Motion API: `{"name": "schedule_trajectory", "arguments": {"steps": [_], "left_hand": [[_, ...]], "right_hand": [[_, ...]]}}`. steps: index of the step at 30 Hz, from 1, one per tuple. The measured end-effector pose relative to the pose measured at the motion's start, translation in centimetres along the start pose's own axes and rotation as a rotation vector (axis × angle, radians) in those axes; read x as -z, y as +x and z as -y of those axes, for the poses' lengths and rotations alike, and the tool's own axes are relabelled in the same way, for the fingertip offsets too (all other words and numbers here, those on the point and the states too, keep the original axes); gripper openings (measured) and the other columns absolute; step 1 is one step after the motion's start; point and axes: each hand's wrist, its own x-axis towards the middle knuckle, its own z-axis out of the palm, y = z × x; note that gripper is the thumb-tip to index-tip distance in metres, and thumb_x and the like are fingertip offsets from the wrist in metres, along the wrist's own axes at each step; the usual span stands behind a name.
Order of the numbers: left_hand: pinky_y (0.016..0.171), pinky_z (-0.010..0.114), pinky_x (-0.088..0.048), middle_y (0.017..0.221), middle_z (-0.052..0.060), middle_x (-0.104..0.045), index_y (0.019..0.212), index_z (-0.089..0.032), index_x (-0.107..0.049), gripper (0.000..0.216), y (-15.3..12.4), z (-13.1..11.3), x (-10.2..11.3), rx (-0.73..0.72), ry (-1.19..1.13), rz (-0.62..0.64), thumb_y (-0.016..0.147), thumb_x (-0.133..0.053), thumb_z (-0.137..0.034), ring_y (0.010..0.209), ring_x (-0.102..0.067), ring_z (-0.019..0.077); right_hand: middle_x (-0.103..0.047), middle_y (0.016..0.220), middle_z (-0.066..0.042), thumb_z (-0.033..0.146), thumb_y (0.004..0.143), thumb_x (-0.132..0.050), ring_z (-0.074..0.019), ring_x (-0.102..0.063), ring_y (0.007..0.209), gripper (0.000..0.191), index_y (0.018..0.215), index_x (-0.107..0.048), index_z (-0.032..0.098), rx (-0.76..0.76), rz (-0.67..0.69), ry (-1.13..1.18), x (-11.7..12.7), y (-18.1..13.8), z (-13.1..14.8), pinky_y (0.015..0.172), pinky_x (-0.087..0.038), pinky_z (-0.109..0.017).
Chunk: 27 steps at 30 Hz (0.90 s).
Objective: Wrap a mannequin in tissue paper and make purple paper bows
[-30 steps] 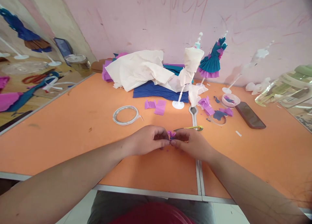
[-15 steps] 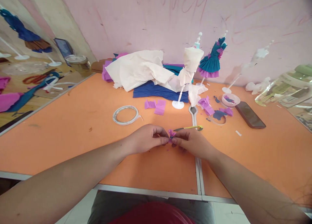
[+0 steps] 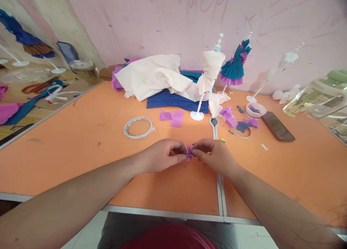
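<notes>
A tiny purple paper bow point(image 3: 189, 152) with a dark middle is pinched between both my hands, low over the orange table point(image 3: 162, 191). My left hand point(image 3: 164, 155) has thumb and forefinger closed on its left side. From the other side my right hand point(image 3: 213, 155) grips it the same way, partly covering a yellow-handled craft knife point(image 3: 221, 140). Left of the hands lies a roll of double-sided tape point(image 3: 138, 128). Flat purple paper pieces point(image 3: 176, 119) rest just beyond them.
A white paper-wrapped mannequin point(image 3: 213, 66) stands at the back beside one in a teal and purple dress point(image 3: 235, 66). Crumpled white paper point(image 3: 154, 75) covers folded blue paper point(image 3: 173, 101). To the right are a pink dish point(image 3: 256, 110), a phone point(image 3: 278, 127) and a large clear bottle point(image 3: 314, 93).
My right hand has shifted slightly and now covers most of the craft knife. The bow has turned a little in the fingertips; both hands still hold it.
</notes>
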Motion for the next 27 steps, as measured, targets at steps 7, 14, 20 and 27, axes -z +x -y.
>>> {"name": "schedule_trajectory", "arguments": {"steps": [7, 14, 20, 27], "left_hand": [[0.077, 0.033, -0.051, 0.088, 0.004, -0.071, 0.088, -0.018, -0.067, 0.027, 0.8, 1.0, -0.4, -0.014, -0.149, -0.162, 0.084, -0.057, -0.044, 0.085, -0.065, 0.0204], [0.081, 0.035, -0.055, 0.095, 0.007, -0.072, 0.096, -0.019, -0.07, 0.03, 1.3, 1.8, -0.9, -0.03, -0.452, -0.256, 0.083, -0.061, -0.045, 0.093, -0.067, 0.0215], [0.089, 0.039, -0.053, 0.097, 0.006, -0.071, 0.1, -0.019, -0.067, 0.032, 1.6, 2.0, -1.2, -0.005, -0.56, -0.202, 0.076, -0.072, -0.04, 0.093, -0.067, 0.0209], [0.089, 0.04, -0.053, 0.086, 0.003, -0.072, 0.087, -0.017, -0.064, 0.025, 1.7, 2.0, -1.3, -0.015, -0.634, -0.272, 0.072, -0.076, -0.033, 0.087, -0.068, 0.019]], "right_hand": [[-0.07, 0.08, -0.001, 0.039, 0.081, -0.061, -0.0118, -0.062, 0.066, 0.02, 0.084, -0.068, 0.02, -0.078, 0.013, 0.128, -0.4, -0.1, 0.2, 0.056, -0.048, -0.023], [-0.062, 0.075, 0.0, 0.046, 0.079, -0.062, -0.0109, -0.058, 0.062, 0.026, 0.083, -0.062, 0.02, -0.167, -0.022, 0.314, -0.6, -0.2, -0.1, 0.046, -0.046, -0.02], [-0.062, 0.074, 0.001, 0.044, 0.08, -0.062, -0.0086, -0.055, 0.058, 0.025, 0.083, -0.063, 0.019, -0.122, -0.052, 0.267, -0.8, -0.3, 0.2, 0.046, -0.044, -0.019], [-0.059, 0.074, 0.001, 0.044, 0.081, -0.061, -0.0091, -0.054, 0.058, 0.025, 0.082, -0.06, 0.019, -0.137, -0.008, 0.319, -0.9, -0.4, 0.0, 0.046, -0.046, -0.02]]}}
